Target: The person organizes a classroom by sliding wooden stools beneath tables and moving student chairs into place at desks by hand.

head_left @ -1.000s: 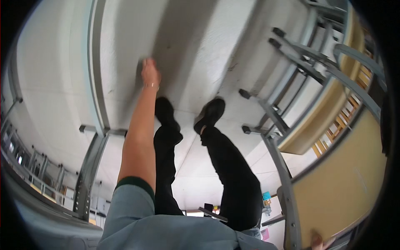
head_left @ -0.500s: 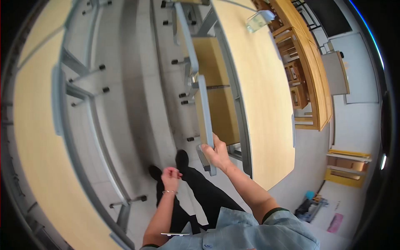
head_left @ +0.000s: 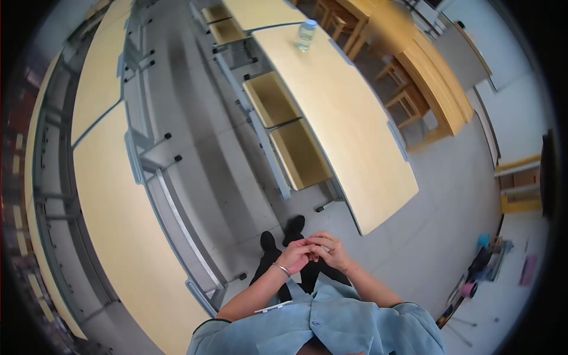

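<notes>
Left hand (head_left: 294,255) and right hand (head_left: 334,251) touch, fingers (head_left: 322,235) half curled; holding anything: cannot tell.
Bottle (head_left: 306,36) stands near far edge of counter (head_left: 349,130).

L tabletop (head_left: 118,219) along L; R tabletop (head_left: 355,130) opp., floor (head_left: 234,189) btwn. Bottle (head_left: 305,36) on R tabletop, far end. Under R tabletop's L edge: near tray (head_left: 303,157), far tray (head_left: 272,100) directly behind. Far-R tabletop (head_left: 441,89) beyond, stools (head_left: 414,102) on its L side. L hand (head_left: 295,254) & R hand (head_left: 332,251) touching, in front of torso, btwn L/R tabletops. Shoes (head_left: 294,231) on floor, just ahead.
</notes>
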`<act>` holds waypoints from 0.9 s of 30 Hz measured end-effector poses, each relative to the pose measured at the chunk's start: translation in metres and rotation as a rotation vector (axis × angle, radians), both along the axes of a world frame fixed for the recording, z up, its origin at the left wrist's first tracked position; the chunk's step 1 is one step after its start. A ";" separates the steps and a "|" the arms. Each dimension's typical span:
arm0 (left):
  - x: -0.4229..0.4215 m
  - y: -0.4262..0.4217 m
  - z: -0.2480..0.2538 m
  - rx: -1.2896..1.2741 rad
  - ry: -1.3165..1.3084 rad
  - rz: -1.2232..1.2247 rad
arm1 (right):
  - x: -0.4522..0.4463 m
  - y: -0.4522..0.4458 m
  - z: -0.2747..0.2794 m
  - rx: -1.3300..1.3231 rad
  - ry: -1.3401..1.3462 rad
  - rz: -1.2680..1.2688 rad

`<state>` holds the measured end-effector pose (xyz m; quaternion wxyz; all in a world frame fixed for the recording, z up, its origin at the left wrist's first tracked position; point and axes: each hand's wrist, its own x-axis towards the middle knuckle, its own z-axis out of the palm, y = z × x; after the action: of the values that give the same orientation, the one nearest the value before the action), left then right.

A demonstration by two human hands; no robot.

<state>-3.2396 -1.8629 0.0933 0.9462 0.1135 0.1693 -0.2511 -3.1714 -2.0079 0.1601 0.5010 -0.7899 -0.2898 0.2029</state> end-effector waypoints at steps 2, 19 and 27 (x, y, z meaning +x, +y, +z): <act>-0.011 -0.014 0.003 -0.063 0.018 -0.062 | -0.017 -0.021 0.015 -0.017 -0.002 -0.039; -0.071 -0.318 0.095 0.069 -0.173 -0.666 | -0.191 -0.343 0.031 -0.039 -0.607 -0.773; -0.099 -0.528 0.109 0.145 -0.361 -1.187 | -0.317 -0.542 0.058 -0.164 -0.530 -1.425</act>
<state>-3.3388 -2.3906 0.2022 0.6491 0.2929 -0.0684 -0.6987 -3.4885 -2.5496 0.2177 0.3644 -0.8428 0.1953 -0.3446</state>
